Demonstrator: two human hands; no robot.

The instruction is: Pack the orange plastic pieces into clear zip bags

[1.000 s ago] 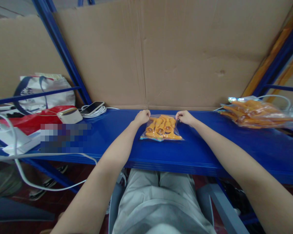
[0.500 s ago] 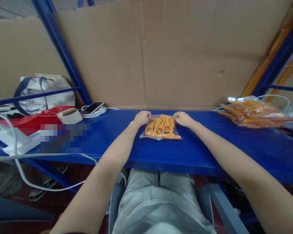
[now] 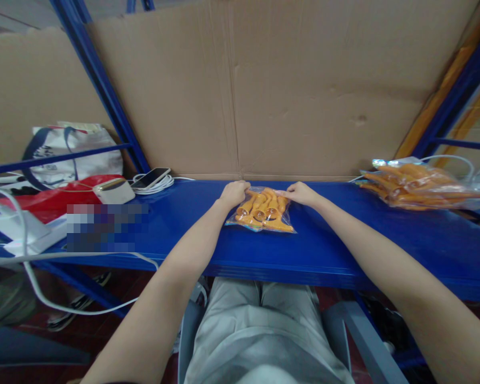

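A clear plastic bag filled with several orange, funnel-ended plastic pieces lies flat on the blue table, right in front of me. My left hand is closed on the bag's far left corner, fingers curled. At the far right corner, my right hand pinches the bag's top edge, one finger stretched left along it. The thumb tips are hard to make out.
More bagged orange pieces are piled at the right. On the left are a phone on a coiled white cable, a red bag, a white tote and a power strip. A cardboard sheet stands behind the table.
The bag has shifted slightly left and toward me. My right hand's finger has stretched out leftward over the bag's top edge; my left hand still grips its corner.
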